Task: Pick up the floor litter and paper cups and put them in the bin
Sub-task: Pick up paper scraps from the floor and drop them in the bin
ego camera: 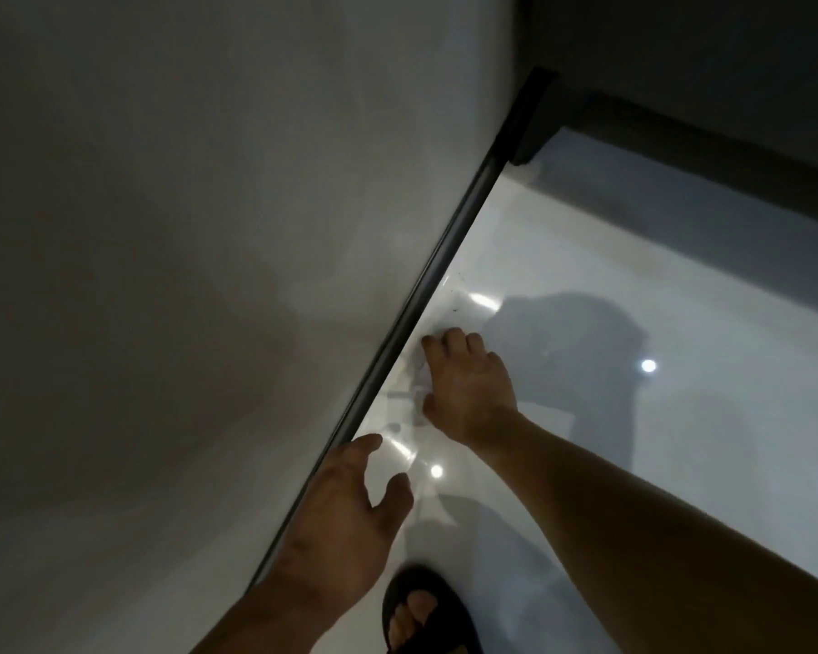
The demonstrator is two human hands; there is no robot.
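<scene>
Do it well: pinch whole scrap firmly, lift straight off glossy floor [586,257], leave no bits behind at wall edge. Right hand [468,384] down low, fingers and thumb curled round pale paper scrap [417,377]. Scrap blurred, lying close beside dark skirting [440,257]. Left hand [345,512] nearer, fingers spread, empty, just short of scrap. Bin not in sight.

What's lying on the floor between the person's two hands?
Head view: just bare glossy floor with light glints between the left hand and the right hand, which grips crumpled paper by the baseboard.
</scene>
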